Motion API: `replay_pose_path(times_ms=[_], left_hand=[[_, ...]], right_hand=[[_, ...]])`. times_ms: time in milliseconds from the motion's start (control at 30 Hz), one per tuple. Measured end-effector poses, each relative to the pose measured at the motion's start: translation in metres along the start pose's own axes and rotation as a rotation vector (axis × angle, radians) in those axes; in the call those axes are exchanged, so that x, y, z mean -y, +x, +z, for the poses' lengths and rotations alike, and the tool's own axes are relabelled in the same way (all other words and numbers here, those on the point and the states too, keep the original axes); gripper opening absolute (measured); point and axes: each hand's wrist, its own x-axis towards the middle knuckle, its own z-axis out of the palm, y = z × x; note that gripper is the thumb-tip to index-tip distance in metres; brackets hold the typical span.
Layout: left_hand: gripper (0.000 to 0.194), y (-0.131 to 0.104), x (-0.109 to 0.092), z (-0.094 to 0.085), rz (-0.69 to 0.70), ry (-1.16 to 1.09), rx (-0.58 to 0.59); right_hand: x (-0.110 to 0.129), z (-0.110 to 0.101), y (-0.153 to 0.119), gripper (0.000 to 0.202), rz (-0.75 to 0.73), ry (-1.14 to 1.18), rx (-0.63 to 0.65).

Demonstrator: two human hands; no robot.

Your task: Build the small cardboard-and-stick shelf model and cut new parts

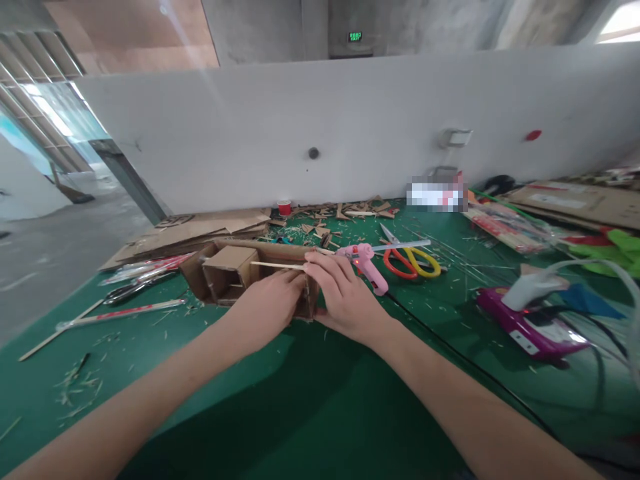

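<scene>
A long open cardboard box [233,258] with inner compartments rests on the green table in front of me. Across its right compartment runs a thin wooden stick [275,265]. My left hand [270,300] reaches into that compartment, its fingers bent together and their tips partly hidden. At the box's right end is my right hand [347,293], closed with its fingertips on the right end of the stick and its palm against the end wall. Just beyond the right hand stands a pink hot glue gun [369,265], a clear glue stick [405,245] showing at its back.
Scissors [413,260] with red and yellow handles lie right of the glue gun. A purple power strip [530,330] with cables sits farther right. Cardboard sheets [200,233], scraps and a red cup [284,207] line the white wall. Packaged sticks [125,311] lie left.
</scene>
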Motion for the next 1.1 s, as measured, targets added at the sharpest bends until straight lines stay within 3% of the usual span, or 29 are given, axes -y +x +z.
replay_pose_path(times_ms=[133, 333, 467, 767, 967, 1100], left_hand=[[0.021, 0.001, 0.001, -0.003, -0.038, 0.030, -0.031], [0.024, -0.003, 0.012, -0.023, 0.144, 0.183, -0.056], [0.019, -0.002, 0.020, -0.031, 0.140, 0.087, 0.042], [0.016, 0.006, 0.013, -0.017, 0.066, -0.071, 0.043], [0.019, 0.005, 0.013, -0.008, 0.136, 0.120, 0.076], [0.021, 0.005, 0.016, -0.002, 0.068, 0.046, 0.073]], right_hand=[[-0.001, 0.004, 0.000, 0.070, 0.044, 0.058, -0.069], [0.004, 0.012, 0.003, 0.078, 0.241, 0.242, -0.198], [0.007, 0.015, 0.002, 0.078, 0.275, 0.302, -0.181], [0.006, 0.016, 0.002, 0.083, 0.248, 0.305, -0.145], [0.005, 0.020, -0.001, 0.082, 0.148, 0.265, -0.041], [0.002, 0.021, 0.000, 0.080, 0.096, 0.187, -0.032]])
